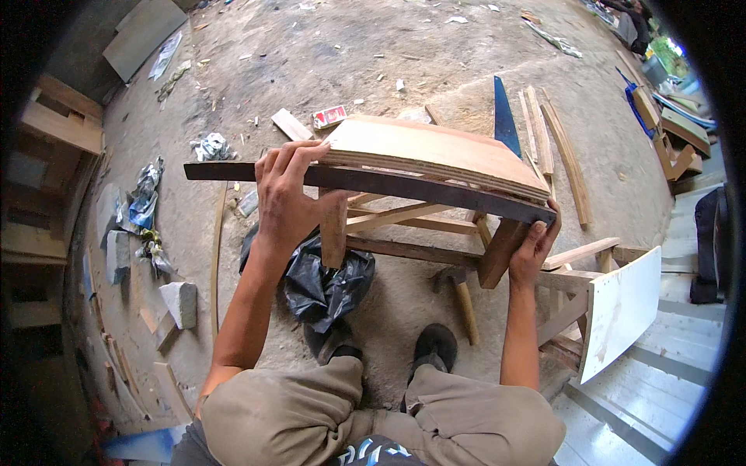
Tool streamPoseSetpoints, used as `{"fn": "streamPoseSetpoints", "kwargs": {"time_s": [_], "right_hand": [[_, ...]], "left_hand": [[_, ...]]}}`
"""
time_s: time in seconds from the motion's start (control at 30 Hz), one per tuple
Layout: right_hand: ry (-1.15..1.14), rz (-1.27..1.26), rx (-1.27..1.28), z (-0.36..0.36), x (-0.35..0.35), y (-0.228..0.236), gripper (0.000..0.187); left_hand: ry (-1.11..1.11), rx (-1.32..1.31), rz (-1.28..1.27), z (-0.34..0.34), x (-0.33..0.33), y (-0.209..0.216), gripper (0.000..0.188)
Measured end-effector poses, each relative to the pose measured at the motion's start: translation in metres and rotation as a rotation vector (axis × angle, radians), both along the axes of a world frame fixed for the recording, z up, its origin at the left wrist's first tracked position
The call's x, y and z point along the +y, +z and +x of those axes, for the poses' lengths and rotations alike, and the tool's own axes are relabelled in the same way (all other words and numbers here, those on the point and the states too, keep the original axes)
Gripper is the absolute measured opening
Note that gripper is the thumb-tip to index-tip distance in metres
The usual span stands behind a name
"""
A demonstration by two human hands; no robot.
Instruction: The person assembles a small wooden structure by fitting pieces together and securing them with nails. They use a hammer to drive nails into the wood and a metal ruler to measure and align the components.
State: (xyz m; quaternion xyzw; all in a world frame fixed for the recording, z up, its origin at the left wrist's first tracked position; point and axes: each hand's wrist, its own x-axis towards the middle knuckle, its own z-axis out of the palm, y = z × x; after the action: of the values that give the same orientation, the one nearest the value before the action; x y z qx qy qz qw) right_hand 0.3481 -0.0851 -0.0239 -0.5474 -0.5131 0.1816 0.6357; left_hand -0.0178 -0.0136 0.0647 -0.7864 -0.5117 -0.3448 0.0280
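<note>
A long dark flat strip [412, 185] lies along the near edge of a pale plywood top [435, 147]. The plywood rests on a wooden stool frame [503, 252] with legs and cross rails. Toward the strip's left part, my left hand [281, 190] is closed over it, fingers reaching onto the plywood's corner. My right hand [536, 245] pinches the strip's right end, thumb in front, beside the stool's right leg. The strip's left end sticks out well past the stool. Below the frame, a hammer [464, 303] with a wooden handle is on the ground.
A black plastic bag [330, 283] sits under the stool's left side. Behind the stool are a blue saw blade [505, 116] and wood strips [566, 151]. A second stool with a white top [622, 311] lies tipped at right. Concrete chunks [180, 303] and scraps litter the left.
</note>
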Motion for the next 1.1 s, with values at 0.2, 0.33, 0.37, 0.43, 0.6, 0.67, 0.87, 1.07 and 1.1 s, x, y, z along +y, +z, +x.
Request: {"fn": "streamPoseSetpoints", "kwargs": {"time_s": [0.2, 0.33, 0.37, 0.43, 0.6, 0.67, 0.87, 1.07, 1.1], "right_hand": [[-0.066, -0.037, -0.049, 0.002, -0.012, -0.011, 0.061], [-0.123, 0.03, -0.015, -0.015, -0.021, -0.01, 0.061], [-0.15, 0.022, -0.088, -0.012, -0.022, -0.012, 0.06], [-0.126, 0.006, -0.182, -0.004, -0.023, -0.012, 0.059], [-0.04, -0.052, -0.23, 0.017, -0.02, -0.003, 0.057], [-0.072, -0.058, -0.313, 0.026, -0.021, -0.006, 0.057], [0.058, 0.018, 0.028, 0.01, -0.018, 0.011, 0.04], [0.028, 0.054, 0.033, -0.003, -0.021, 0.019, 0.033], [0.034, 0.069, 0.034, -0.005, -0.02, 0.017, 0.033]], "left_hand": [[-0.023, -0.018, 0.036, 0.0, -0.011, -0.002, 0.064], [-0.063, 0.012, 0.095, -0.008, -0.014, -0.004, 0.059], [-0.059, 0.004, 0.105, -0.009, -0.016, -0.005, 0.058], [-0.046, -0.016, 0.111, -0.01, -0.019, -0.006, 0.059], [-0.018, -0.004, 0.085, -0.003, -0.017, -0.008, 0.065], [-0.02, -0.009, 0.092, -0.004, -0.015, -0.01, 0.063], [0.009, 0.004, 0.057, -0.003, -0.018, -0.008, 0.061], [0.012, 0.024, 0.056, -0.004, -0.023, -0.012, 0.067], [0.016, 0.033, 0.062, -0.005, -0.025, -0.012, 0.067]]}}
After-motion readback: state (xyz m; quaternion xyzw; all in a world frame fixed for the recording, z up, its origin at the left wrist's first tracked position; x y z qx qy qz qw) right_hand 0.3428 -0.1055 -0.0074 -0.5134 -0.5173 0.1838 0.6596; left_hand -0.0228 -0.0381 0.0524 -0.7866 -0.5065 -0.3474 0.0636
